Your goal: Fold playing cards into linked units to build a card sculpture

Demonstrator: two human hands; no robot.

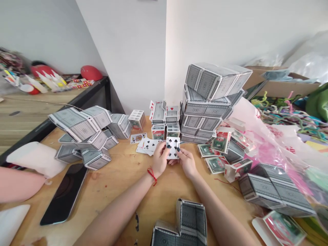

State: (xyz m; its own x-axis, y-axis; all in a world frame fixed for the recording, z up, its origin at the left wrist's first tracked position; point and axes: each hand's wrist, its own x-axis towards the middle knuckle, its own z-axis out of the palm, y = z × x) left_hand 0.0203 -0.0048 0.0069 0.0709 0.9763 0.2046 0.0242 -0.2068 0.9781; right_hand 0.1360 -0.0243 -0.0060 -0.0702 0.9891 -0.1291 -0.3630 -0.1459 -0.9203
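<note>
Both my hands hold a small stack of playing cards [173, 147] face up over the wooden table [123, 177]; the top card is a six of spades. My left hand [160, 160], with a red string at the wrist, grips the stack's left edge. My right hand [186, 162] grips its right edge and underside. Loose face-up cards [146, 145] lie just left of the stack. Small card packs [166, 120] stand right behind it.
Tall piles of grey-patterned card cartons stand at back right [210, 102] and left [84, 133], and more lie at right [274, 191] and near me [184, 222]. A black tablet [64, 194] lies at left. Another person's arm [20, 184] rests at the far left.
</note>
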